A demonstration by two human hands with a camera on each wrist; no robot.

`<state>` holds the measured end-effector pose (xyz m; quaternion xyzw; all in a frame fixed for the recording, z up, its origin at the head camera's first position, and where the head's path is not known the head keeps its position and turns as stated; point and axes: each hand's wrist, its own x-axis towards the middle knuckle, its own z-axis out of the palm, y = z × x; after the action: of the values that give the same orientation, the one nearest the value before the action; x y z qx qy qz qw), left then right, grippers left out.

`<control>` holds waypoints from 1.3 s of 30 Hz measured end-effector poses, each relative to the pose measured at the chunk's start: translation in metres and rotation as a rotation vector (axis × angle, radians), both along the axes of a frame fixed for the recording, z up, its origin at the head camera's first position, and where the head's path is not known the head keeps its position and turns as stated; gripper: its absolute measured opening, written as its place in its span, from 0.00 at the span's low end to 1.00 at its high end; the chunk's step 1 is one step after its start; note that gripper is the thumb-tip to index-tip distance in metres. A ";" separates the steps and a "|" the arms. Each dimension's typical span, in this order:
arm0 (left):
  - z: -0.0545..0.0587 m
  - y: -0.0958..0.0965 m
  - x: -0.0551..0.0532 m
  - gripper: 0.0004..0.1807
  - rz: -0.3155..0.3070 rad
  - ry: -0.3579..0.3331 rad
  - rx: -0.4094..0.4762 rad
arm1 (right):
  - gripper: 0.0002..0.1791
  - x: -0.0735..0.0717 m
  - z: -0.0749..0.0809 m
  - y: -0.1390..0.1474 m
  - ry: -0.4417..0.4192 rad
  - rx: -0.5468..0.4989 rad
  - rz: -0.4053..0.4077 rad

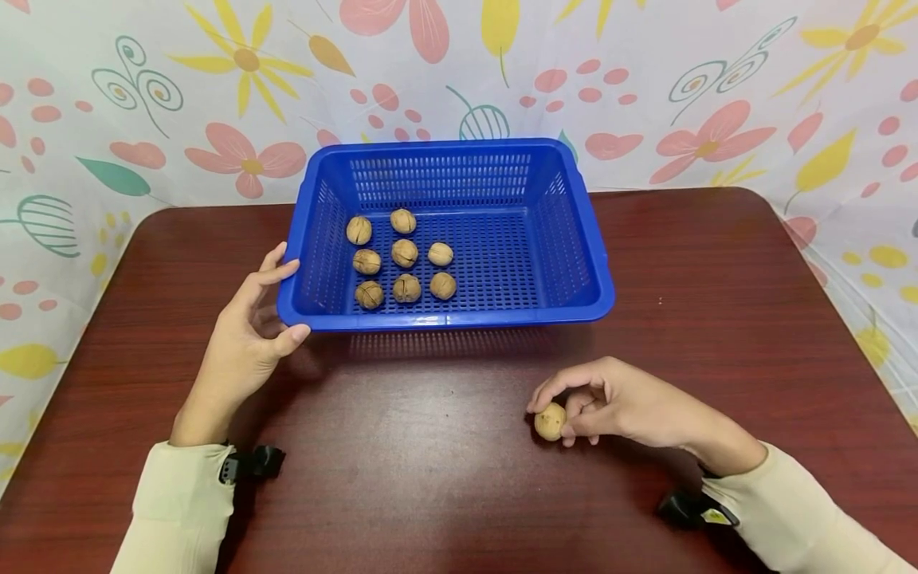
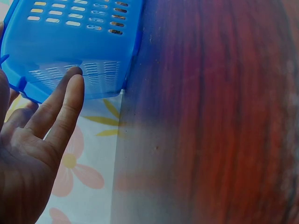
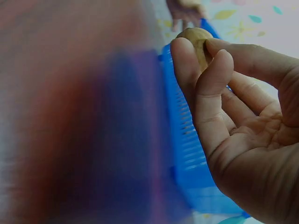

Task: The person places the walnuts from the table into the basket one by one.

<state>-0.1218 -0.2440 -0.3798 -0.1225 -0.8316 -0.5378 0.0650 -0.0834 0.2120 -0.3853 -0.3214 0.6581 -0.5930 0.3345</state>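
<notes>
A blue plastic basket (image 1: 445, 321) with slotted walls stands at the back of the table. Several walnuts (image 1: 405, 253) lie in rows on the left part of its floor. My left hand (image 1: 247, 331) holds the basket's front left corner, thumb on the front rim and fingertips at the left rim. In the left wrist view, two fingers (image 2: 70, 105) extend beside the basket's wall. In front of the basket, toward the right, my right hand (image 1: 610, 406) pinches a single walnut (image 1: 550, 422) between thumb and fingers. The right wrist view shows this walnut (image 3: 198, 39) at the fingertips.
The dark red-brown wooden table (image 1: 402, 478) extends around the basket. Behind it hangs a white cloth (image 1: 545, 32) with flower and leaf prints. Black straps with small devices (image 1: 251, 464) sit on both wrists.
</notes>
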 end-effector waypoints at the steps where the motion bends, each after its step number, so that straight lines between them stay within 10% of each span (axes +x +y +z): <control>1: 0.000 0.000 0.000 0.39 0.000 0.000 -0.001 | 0.18 -0.002 0.004 -0.001 0.005 -0.010 0.000; 13: -0.001 -0.001 0.001 0.39 0.009 -0.007 -0.010 | 0.18 -0.038 0.084 -0.024 0.123 0.045 -0.063; 22: -0.001 -0.002 0.000 0.39 0.010 -0.003 -0.001 | 0.16 -0.097 0.135 -0.048 0.120 0.067 -0.216; 39: -0.001 0.000 0.000 0.39 0.007 0.003 -0.003 | 0.14 -0.217 0.104 -0.097 -0.136 -0.067 -0.376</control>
<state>-0.1218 -0.2442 -0.3811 -0.1207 -0.8326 -0.5362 0.0680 -0.3002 0.1153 -0.2818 -0.1629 0.6622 -0.6870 0.2508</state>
